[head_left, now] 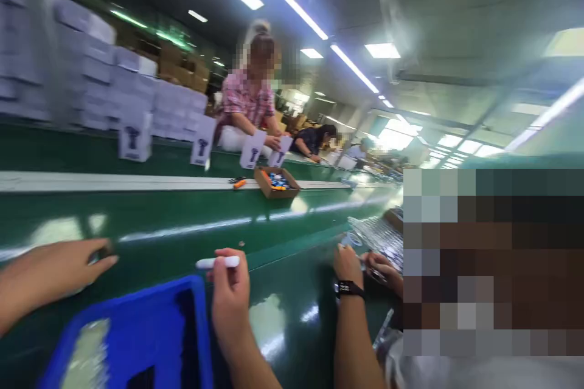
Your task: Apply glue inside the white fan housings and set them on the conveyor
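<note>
While right hand (230,298) pinches slim white cylinder (218,262) | blue plastic crate (137,304) beside

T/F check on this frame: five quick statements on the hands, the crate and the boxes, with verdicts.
1. The right hand holds a white pen-like stick. True.
2. The crate by the hands is red. False: it is blue.
3. The left hand rests inside the crate. False: it is outside it, over the green belt.
4. A co-worker's wrist on the right wears a black watch. True.
5. The cardboard box across the belt is shut. False: it is open, with small items inside.
</note>
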A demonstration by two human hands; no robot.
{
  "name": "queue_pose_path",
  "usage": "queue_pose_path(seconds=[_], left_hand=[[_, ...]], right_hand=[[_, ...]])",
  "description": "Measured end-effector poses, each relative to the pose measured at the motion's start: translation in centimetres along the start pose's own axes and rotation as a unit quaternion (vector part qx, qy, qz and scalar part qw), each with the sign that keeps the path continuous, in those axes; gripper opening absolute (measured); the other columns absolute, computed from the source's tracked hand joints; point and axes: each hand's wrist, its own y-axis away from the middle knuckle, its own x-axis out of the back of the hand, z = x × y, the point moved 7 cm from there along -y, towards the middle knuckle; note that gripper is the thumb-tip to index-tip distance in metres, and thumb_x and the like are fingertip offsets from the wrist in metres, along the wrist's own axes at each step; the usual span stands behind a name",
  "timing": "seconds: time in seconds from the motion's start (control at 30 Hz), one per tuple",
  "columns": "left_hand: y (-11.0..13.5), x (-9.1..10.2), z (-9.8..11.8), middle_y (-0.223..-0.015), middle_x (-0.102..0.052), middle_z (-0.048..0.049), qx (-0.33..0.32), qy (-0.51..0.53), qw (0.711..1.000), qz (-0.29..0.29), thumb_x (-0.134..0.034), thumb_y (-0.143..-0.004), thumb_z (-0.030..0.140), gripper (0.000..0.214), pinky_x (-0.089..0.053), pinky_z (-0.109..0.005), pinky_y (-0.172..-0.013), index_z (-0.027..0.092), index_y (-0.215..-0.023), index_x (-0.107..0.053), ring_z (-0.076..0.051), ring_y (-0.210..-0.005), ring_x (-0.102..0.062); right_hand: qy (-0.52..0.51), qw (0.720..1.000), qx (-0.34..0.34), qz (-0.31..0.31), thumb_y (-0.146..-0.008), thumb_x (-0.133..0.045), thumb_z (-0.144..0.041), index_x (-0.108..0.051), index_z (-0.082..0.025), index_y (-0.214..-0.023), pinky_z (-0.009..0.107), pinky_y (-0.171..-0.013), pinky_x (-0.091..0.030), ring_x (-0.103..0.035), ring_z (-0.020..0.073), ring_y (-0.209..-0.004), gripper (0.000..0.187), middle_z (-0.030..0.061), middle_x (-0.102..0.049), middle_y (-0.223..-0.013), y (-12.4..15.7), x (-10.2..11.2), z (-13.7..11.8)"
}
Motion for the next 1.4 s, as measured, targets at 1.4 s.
queue_pose_path(seconds=[1.4], left_hand=[[0.0,-2.3,-5.0,-0.1,-0.058,-0.0051,-0.009,0.195,0.97,0.145,-0.056,-0.073,0.037,0.033,-0.043,-0.033,-0.088,0.021,-0.102,-0.06,-0.021,-0.096,-0.055]], right_hand=[[0.211,0.936,0.134,-0.25,-0.093,-0.043,-0.031,-0.045,-0.021,-0.072,0.024,-0.057,-0.037,-0.045,0.0116,-0.058,0.024,-0.0033,-0.047,-0.064,6.1,-4.6,-0.8]])
